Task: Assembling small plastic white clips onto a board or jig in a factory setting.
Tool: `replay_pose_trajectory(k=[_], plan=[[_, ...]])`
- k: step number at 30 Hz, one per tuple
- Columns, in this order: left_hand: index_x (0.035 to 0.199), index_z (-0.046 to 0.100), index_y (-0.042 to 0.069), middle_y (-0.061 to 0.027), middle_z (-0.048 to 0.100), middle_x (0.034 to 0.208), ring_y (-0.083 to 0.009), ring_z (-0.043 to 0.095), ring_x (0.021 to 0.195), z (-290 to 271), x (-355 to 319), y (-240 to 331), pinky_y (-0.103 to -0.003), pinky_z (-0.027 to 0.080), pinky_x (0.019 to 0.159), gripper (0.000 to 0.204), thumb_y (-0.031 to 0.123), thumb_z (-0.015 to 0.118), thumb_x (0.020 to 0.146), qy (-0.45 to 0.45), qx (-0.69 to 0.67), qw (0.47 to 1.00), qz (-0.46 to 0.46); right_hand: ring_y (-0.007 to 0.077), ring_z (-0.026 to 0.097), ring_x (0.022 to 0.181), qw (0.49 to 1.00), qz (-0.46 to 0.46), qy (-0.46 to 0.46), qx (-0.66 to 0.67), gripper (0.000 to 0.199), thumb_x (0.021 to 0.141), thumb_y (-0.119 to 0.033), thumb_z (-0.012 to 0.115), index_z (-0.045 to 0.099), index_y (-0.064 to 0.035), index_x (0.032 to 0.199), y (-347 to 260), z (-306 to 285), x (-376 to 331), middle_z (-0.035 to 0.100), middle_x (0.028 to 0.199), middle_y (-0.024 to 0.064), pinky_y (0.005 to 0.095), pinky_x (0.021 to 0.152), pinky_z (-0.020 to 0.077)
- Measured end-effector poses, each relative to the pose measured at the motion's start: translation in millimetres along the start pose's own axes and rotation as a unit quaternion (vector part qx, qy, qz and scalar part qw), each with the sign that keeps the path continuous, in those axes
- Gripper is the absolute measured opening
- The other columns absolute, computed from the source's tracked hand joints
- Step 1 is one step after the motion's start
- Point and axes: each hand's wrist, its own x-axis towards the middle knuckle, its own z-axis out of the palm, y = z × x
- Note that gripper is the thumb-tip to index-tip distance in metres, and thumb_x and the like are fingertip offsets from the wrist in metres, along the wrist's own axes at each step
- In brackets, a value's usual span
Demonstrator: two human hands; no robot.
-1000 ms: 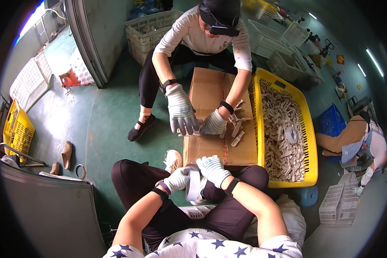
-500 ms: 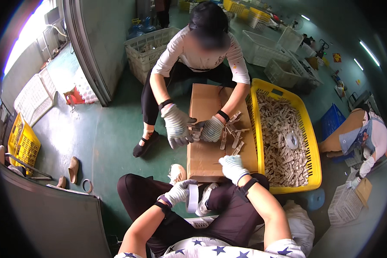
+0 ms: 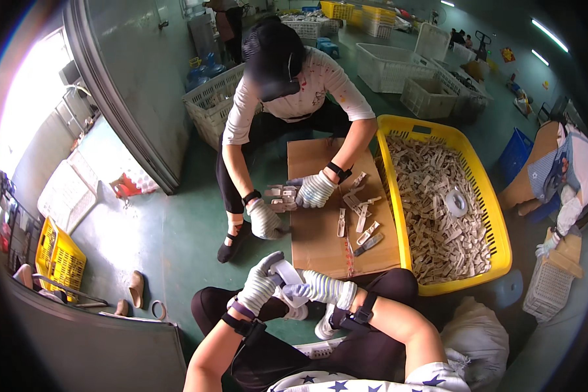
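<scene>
Gloved left hand (image 3: 260, 285) and right hand (image 3: 317, 287) grip round white tape roll (image 3: 287, 277).

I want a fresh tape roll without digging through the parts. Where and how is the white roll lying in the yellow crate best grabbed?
The white tape roll lies flat on top of the pale parts in the yellow crate, its hole facing up. Probably best to come straight down from above and pinch its ring wall, one finger in the hole, thumb on the outer rim.
</scene>
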Motion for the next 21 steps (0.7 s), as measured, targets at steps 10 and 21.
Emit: replay_pose_trajectory(k=[10,21], plan=[[0.116,0.064,0.0,-0.0072,0.067,0.105,-0.0188,0.065,0.095,18,80,91,-0.036,0.054,0.085,0.032,0.007,0.07,0.086,-0.011,-0.01,0.997,-0.078,0.0094,0.055,0.079,0.997,-0.069,0.036,-0.005,0.037,0.085,-0.03,0.074,0.062,-0.006,0.11,-48,-39,-7,0.062,0.089,-0.0015,0.0257,0.071,0.0446],[0.121,0.061,-0.003,-0.0143,0.069,0.102,-0.0215,0.067,0.091,88,175,125,-0.03,0.054,0.082,0.033,-0.003,0.062,0.088,-0.029,0.125,0.988,-0.086,0.0107,0.056,0.106,0.962,-0.218,0.065,0.15,0.049,0.09,-0.019,0.068,0.048,-0.0052,0.133,-69,-71,-11,0.06,0.12,0.0035,0.0275,0.092,0.0447]])
